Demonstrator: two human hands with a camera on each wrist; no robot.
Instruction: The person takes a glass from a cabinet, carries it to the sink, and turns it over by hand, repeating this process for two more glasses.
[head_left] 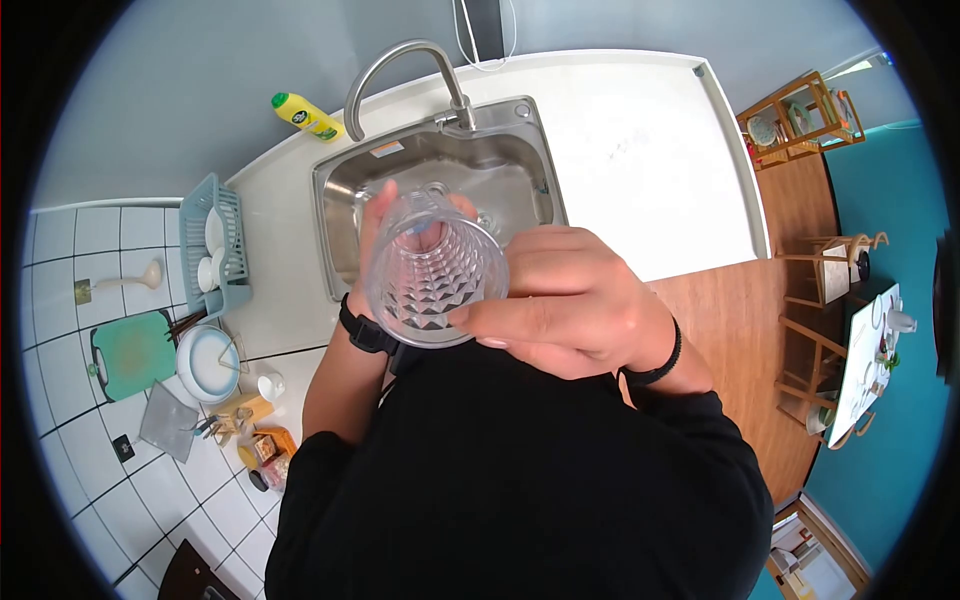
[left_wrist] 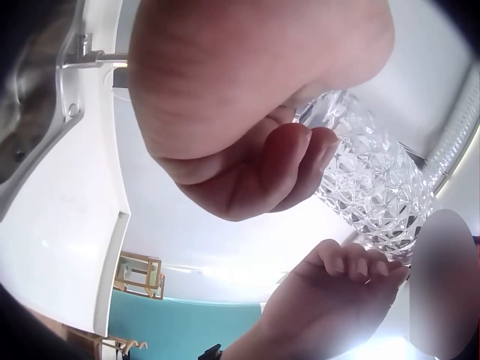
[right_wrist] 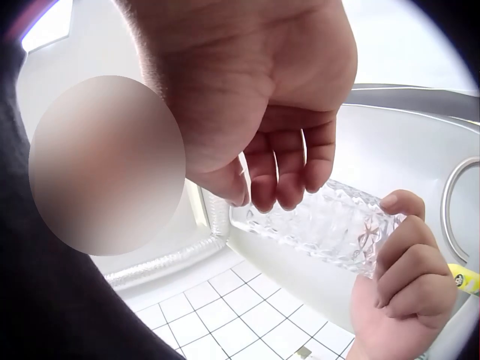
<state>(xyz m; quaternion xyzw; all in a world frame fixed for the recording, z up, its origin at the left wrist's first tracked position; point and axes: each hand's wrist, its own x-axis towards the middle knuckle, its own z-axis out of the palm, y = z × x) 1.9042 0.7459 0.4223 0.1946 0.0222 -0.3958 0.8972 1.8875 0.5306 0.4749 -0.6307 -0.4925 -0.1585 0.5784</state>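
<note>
A clear faceted glass is held above the sink's near side, its wide mouth toward the head camera. My left hand grips its far, narrower end, partly hidden behind the glass. At the rim, my right hand pinches the wall between thumb and fingers. In the left wrist view the left hand has its fingers curled round the base of the glass. The right wrist view shows the right hand with bent fingers at the rim end of the glass.
Behind the glass lies a steel sink with a curved faucet. A yellow bottle stands at its back left. Farther left are a blue dish rack, a green cutting board and plates. White counter extends right.
</note>
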